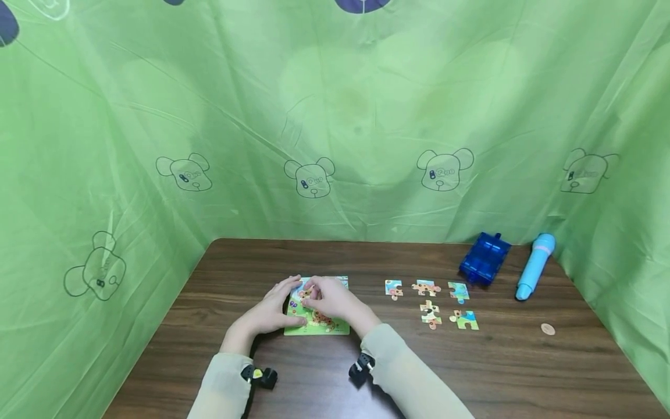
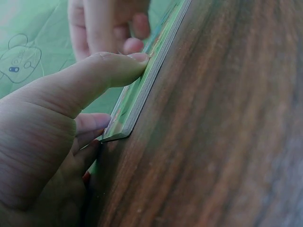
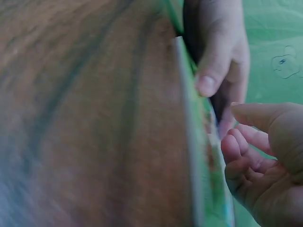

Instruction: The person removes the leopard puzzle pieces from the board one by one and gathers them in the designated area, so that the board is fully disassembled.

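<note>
A jigsaw puzzle board (image 1: 316, 330) with a green and blue picture lies on the table. My left hand (image 1: 268, 311) rests at its left side, thumb pressing on the picture and the other fingers stretched along the edge. Over the middle of the board is my right hand (image 1: 335, 299), its thumb and index finger close together near the picture. In the right wrist view, the other fingers of the right hand (image 3: 265, 151) are curled. I cannot tell whether a piece is between its fingertips. Loose puzzle pieces (image 1: 430, 314) lie to the right of the board.
More pieces (image 1: 426, 287) form a row on the wooden table (image 1: 366, 262). Further right stand a blue translucent box (image 1: 485, 259) and a light blue toy microphone (image 1: 535, 266). A small round disc (image 1: 548, 329) lies near the right edge. Green cloth (image 1: 366, 203) surrounds the table.
</note>
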A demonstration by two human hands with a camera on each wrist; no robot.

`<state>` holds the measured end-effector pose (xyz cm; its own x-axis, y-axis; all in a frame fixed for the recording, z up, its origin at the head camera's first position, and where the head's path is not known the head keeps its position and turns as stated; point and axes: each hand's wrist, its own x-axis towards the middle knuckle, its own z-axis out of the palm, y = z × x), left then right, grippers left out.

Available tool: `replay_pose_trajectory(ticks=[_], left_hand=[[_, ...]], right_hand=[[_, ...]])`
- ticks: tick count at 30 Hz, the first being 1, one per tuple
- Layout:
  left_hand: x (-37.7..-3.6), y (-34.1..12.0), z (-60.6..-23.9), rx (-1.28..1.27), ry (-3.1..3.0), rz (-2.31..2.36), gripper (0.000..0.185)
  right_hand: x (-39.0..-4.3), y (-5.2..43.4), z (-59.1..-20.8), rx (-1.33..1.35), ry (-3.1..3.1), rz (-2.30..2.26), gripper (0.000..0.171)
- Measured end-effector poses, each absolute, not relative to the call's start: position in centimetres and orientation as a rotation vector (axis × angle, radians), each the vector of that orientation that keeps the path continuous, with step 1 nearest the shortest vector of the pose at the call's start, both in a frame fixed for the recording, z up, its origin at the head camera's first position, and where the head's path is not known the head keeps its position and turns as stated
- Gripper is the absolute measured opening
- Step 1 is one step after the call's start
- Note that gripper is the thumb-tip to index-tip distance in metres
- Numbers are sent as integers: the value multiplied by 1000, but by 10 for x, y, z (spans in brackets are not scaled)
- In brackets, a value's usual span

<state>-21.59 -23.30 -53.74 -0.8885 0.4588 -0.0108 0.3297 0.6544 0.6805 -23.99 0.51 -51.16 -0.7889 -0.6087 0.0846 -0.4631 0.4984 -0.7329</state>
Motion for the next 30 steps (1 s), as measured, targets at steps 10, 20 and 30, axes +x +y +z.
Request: replay_pose_trajectory(ticks=[10,20,30], left_hand=[[-215,-232,-536,645,2682,1056,103],[-215,-231,-532,633,2678,1055,103],[-213,-230,-531,616,2669,1057,104]], right_hand=[[-242,4,-522,-819,2471,-1173,42],[-242,7,-521,-737,2441,-1231,43],[-241,7,-523,-708,2402,-1299,40]])
